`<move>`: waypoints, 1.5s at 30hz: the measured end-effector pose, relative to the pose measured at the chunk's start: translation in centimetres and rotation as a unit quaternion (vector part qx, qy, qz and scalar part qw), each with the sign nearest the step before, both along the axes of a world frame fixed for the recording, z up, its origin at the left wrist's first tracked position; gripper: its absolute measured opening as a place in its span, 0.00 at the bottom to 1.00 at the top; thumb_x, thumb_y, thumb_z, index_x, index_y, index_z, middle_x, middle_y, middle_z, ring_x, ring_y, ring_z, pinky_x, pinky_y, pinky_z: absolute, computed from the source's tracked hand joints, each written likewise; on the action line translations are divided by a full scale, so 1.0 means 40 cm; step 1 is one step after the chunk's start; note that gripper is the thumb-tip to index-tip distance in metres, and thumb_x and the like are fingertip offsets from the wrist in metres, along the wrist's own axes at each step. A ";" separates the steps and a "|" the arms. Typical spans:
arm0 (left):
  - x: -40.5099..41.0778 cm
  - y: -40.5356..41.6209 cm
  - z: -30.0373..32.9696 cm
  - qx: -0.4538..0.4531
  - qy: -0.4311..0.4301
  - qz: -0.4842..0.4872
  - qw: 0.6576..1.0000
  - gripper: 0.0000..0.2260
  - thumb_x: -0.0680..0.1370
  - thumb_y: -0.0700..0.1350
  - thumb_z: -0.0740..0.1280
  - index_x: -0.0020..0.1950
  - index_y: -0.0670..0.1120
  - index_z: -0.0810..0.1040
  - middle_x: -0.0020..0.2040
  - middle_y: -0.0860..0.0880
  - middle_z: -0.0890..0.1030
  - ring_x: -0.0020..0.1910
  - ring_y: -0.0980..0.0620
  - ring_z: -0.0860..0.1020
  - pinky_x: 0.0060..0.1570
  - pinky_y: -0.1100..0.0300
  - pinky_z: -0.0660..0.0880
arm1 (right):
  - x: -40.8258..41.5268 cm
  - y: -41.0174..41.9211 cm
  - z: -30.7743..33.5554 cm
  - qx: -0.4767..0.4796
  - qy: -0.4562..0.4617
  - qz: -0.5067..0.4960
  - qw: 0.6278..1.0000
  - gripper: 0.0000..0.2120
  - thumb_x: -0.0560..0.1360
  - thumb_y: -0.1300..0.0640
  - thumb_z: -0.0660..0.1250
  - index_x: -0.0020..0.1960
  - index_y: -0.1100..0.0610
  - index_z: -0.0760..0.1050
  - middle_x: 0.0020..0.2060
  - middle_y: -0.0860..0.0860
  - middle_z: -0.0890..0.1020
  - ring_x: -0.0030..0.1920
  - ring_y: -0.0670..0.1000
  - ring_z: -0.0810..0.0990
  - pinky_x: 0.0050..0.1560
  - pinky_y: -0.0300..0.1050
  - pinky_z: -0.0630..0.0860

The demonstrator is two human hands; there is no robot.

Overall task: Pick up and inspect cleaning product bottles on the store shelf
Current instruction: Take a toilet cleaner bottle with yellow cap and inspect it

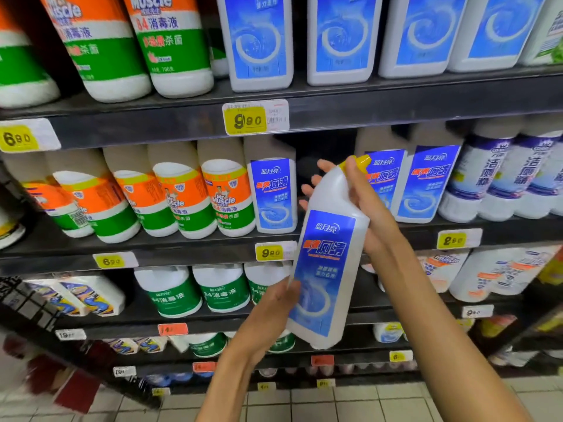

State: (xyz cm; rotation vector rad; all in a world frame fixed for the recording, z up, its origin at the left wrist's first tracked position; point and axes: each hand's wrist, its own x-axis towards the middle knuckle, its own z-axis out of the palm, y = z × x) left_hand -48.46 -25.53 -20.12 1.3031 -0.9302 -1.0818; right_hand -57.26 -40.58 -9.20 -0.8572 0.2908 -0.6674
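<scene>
Bottle (327, 269), white plastic with a glossy blue label and a yellow cap, is held tilted in front of the middle shelf (182, 254), off its boards. The right hand (359, 196) wraps its neck, fingers curled behind; the left hand (274, 303) grips its lower side. Behind it stand matching blue-labelled bottles (271, 193), with a dark gap between them. Orange-and-green bottles (185, 199) crowd the shelf's left end. Yellow price tags (269, 253) line the shelf's front edge.

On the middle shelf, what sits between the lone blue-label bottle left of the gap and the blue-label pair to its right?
In the head view, a dark empty slot, partly covered by the held bottle and the right hand.
</scene>
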 end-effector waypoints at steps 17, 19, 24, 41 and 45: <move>-0.077 -0.007 0.039 0.062 0.315 -0.155 0.934 0.24 0.81 0.51 0.46 0.50 0.44 0.81 0.40 0.48 0.83 0.37 0.52 0.81 0.41 0.60 0.77 | -0.002 0.035 0.008 -0.087 -0.022 0.003 0.996 0.13 0.69 0.49 0.68 0.50 0.55 0.77 0.38 0.50 0.83 0.38 0.51 0.83 0.43 0.48 0.82; -0.059 -0.001 0.037 0.046 0.301 -0.119 0.945 0.25 0.82 0.54 0.47 0.54 0.45 0.82 0.48 0.46 0.84 0.47 0.49 0.83 0.48 0.56 0.79 | -0.012 0.031 0.016 -0.125 0.026 -0.037 0.991 0.11 0.68 0.48 0.70 0.45 0.54 0.77 0.35 0.50 0.82 0.37 0.51 0.83 0.43 0.50 0.81; -0.026 0.005 0.063 -0.015 0.319 -0.086 0.944 0.30 0.72 0.66 0.59 0.64 0.48 0.77 0.62 0.37 0.78 0.60 0.37 0.77 0.57 0.44 0.75 | -0.022 0.023 0.044 -0.169 0.114 -0.191 0.960 0.07 0.73 0.52 0.70 0.42 0.53 0.74 0.33 0.49 0.82 0.33 0.49 0.84 0.33 0.42 0.81; -0.092 0.036 0.126 -0.001 0.337 -0.025 0.941 0.18 0.65 0.55 0.76 0.51 0.47 0.85 0.52 0.42 0.84 0.50 0.44 0.83 0.55 0.47 0.79 | -0.012 -0.008 0.026 0.138 0.066 -0.018 0.988 0.10 0.75 0.53 0.68 0.40 0.59 0.74 0.31 0.53 0.80 0.31 0.50 0.83 0.36 0.45 0.82; -0.098 0.039 0.152 -0.022 0.504 -0.056 0.862 0.32 0.55 0.42 0.83 0.56 0.35 0.80 0.47 0.34 0.82 0.40 0.37 0.83 0.35 0.48 0.81 | 0.003 -0.004 0.013 0.205 0.044 -0.003 0.978 0.14 0.74 0.48 0.67 0.43 0.60 0.74 0.35 0.57 0.83 0.37 0.56 0.85 0.43 0.49 0.81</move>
